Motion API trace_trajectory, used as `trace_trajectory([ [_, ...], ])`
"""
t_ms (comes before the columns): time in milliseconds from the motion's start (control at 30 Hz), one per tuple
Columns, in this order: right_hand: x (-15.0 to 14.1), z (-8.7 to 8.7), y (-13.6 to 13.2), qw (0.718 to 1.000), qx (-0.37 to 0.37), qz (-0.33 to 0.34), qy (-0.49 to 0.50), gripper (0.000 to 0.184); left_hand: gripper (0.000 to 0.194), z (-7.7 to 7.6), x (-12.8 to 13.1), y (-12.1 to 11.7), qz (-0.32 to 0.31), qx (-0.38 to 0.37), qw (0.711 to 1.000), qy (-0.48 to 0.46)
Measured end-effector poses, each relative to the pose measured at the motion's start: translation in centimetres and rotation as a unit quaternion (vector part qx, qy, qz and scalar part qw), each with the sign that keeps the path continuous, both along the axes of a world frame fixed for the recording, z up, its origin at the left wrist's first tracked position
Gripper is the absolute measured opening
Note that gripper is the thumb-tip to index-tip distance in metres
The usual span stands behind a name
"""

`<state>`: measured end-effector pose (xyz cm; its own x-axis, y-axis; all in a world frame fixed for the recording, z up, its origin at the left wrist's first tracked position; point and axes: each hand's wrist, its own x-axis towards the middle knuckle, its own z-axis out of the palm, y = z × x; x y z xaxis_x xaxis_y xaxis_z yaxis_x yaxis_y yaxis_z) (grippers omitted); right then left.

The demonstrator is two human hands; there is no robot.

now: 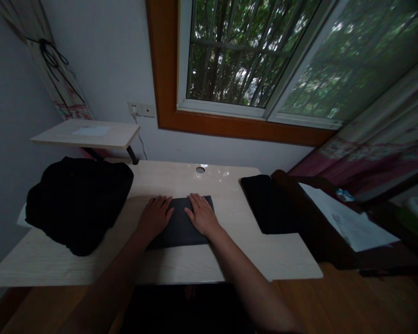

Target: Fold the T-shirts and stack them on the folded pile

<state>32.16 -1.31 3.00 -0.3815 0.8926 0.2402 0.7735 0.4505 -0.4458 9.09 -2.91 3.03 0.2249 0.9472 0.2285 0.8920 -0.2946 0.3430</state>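
A dark grey flat rectangle (181, 227), perhaps folded cloth, lies on the pale desk (237, 260) in front of me. On its left part my left hand (156, 215) rests palm down, fingers stretched out. My right hand (202, 215) lies flat on its right part, with the fingers also extended. Neither hand grips anything, and the palms hide both sides of the rectangle. To the left sits a bulky heap of black cloth (80, 199). A flat black folded piece (270, 204) lies at the desk's right edge.
A small raised shelf (59, 132) with a paper (91, 131) on it stands at the back left. Near the desk's back edge is a round cable hole (200, 170). Right of the desk, dark furniture (320, 232) bears white sheets (348, 220). A window (244, 55) is behind.
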Motion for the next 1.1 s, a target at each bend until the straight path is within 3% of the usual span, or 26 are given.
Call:
trace_trajectory([
  [367,5.4,-1.5,1.4,0.998,-0.048,-0.021,0.015,0.059,0.054,-2.3,-4.9,-1.2,0.088,-0.017,0.994,-0.060],
  [533,6.4,-2.0,1.2,0.997,-0.037,-0.016,0.063,0.055,0.055,-3.0,-7.0,-1.6,0.096,-0.014,0.988,-0.118],
  [733,6.7,-1.7,0.7,0.986,-0.019,-0.035,0.164,0.050,0.050,-1.2,-7.2,-0.9,0.177,-0.043,0.953,-0.244],
  [867,7.1,-1.4,0.5,0.969,0.022,-0.079,0.231,0.047,0.051,0.2,-6.6,0.1,0.170,-0.039,0.945,-0.278],
  [967,7.3,-1.4,0.5,0.958,0.044,-0.130,0.252,0.047,0.056,0.5,-6.1,1.3,0.178,-0.056,0.941,-0.283],
  [1100,7.4,-1.3,0.5,0.952,0.016,-0.175,0.250,0.050,0.060,0.1,-5.6,2.3,0.207,-0.069,0.936,-0.275],
])
